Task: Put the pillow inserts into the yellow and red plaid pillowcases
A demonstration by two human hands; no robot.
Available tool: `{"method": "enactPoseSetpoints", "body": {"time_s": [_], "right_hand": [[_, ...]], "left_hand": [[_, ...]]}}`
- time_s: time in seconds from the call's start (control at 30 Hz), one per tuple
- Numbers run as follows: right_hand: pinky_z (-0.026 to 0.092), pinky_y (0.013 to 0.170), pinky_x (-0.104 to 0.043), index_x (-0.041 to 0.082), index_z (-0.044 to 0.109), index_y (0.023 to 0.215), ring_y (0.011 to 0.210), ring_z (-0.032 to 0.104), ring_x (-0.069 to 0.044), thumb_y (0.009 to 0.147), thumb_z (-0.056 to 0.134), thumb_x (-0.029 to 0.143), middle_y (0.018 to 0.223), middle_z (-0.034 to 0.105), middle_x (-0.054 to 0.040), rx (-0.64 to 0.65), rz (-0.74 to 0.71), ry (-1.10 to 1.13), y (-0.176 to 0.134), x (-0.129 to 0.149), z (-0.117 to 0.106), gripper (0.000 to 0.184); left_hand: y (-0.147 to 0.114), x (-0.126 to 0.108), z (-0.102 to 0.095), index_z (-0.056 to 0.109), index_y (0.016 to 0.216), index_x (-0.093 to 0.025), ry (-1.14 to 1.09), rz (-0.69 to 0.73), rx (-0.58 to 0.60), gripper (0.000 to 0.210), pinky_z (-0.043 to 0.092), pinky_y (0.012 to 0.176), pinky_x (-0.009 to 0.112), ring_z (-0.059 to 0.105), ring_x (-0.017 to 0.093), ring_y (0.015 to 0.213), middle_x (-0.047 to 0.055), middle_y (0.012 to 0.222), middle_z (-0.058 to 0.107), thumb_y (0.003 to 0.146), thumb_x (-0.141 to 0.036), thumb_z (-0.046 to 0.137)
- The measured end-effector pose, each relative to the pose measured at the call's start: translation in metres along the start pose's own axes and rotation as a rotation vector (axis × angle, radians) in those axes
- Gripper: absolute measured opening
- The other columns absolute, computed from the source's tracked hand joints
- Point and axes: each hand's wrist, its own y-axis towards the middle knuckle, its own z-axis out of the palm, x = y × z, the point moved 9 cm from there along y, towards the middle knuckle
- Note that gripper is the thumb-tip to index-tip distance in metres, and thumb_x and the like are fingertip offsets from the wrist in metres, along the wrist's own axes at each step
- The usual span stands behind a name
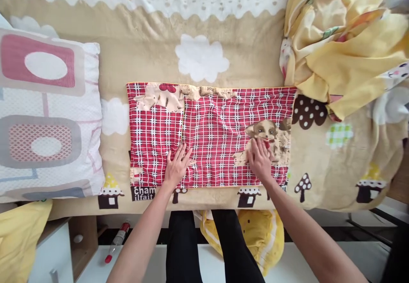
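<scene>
On rumpled plaid fabric (211, 134); spread fingers (180, 152).

Red plaid cloth (211, 134): thin woven fabric, smooth with fine wrinkles, faint sheen, narrow yellow edging. Beige bed cover (143, 53): soft, short-napped textile, matt, plush-looking. White patterned pillow (35, 99): cloth case, finely textured, matt, puckered along its seam. Yellow printed bedding (348, 57): soft fabric, loosely creased, slight sheen on folds. Bottle (118, 238): clear, glossy plastic, red cap. Cabinet door (53, 253): smooth white panel; adjoining side panel (83, 232) wood-grained, brown. Yellow cushion (265, 240): plush, matt. Trousers (182, 249): black cloth, matt.
</scene>
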Motion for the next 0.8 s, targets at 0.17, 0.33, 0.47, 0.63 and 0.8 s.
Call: {"method": "enactPoseSetpoints", "body": {"time_s": [0.17, 0.33, 0.47, 0.63, 0.8], "right_hand": [[0.017, 0.118, -0.051, 0.018, 0.023, 0.157, 0.150, 0.022, -0.027, 0.102, 0.020, 0.041, 0.161, 0.027, -0.0140, 0.027, 0.261, -0.021, -0.057, -0.013, 0.006, 0.060], [0.025, 0.112, -0.058, 0.016, 0.018, 0.158, 0.148, 0.025, -0.032, 0.097, 0.020, 0.051, 0.161, 0.026, -0.0178, 0.147, 0.448, 0.132, -0.137, 0.029, 0.035, 0.070], [0.029, 0.108, -0.059, 0.018, 0.020, 0.156, 0.147, 0.027, -0.033, 0.091, 0.028, 0.041, 0.160, 0.028, -0.0167, 0.320, 0.365, 0.248, -0.165, 0.075, 0.052, 0.070], [0.037, 0.103, -0.058, 0.024, 0.024, 0.154, 0.138, 0.043, -0.033, 0.088, 0.030, 0.034, 0.158, 0.034, -0.0128, 0.325, 0.339, 0.312, -0.156, 0.095, 0.036, 0.067], [0.041, 0.099, -0.058, 0.022, 0.037, 0.149, 0.132, 0.049, -0.036, 0.085, 0.034, 0.040, 0.146, 0.050, -0.0146, 0.369, 0.365, 0.409, -0.147, 0.082, 0.030, 0.066]], "left_hand": [[-0.070, -0.038, 0.011, 0.028, 0.153, -0.028, -0.083, 0.088, 0.129, 0.056, 0.025, 0.120, 0.053, 0.036, 0.022, 0.145, 0.008, 0.156, 0.037, 0.097, -0.024, 0.037], [-0.176, 0.016, -0.020, 0.065, 0.128, -0.031, -0.381, -0.246, 0.023, 0.042, 0.038, 0.112, 0.050, 0.053, 0.027, 0.132, 0.010, 0.139, 0.060, 0.090, -0.031, 0.047], [-0.255, 0.168, -0.078, 0.071, 0.078, -0.022, -0.698, -1.136, -0.546, 0.044, 0.051, 0.090, 0.057, 0.069, 0.037, 0.092, 0.013, 0.081, 0.072, 0.069, -0.065, 0.063], [-0.221, 0.278, -0.146, 0.062, 0.110, -0.022, -0.992, -1.250, -0.845, 0.078, 0.055, 0.081, 0.047, 0.067, 0.028, 0.094, 0.013, 0.091, 0.069, 0.080, -0.080, 0.021], [-0.171, 0.285, -0.181, 0.059, 0.122, -0.020, -1.220, -1.270, -0.908, 0.072, 0.054, 0.086, 0.047, 0.064, 0.028, 0.103, 0.013, 0.102, 0.070, 0.080, -0.075, 0.036]]}}
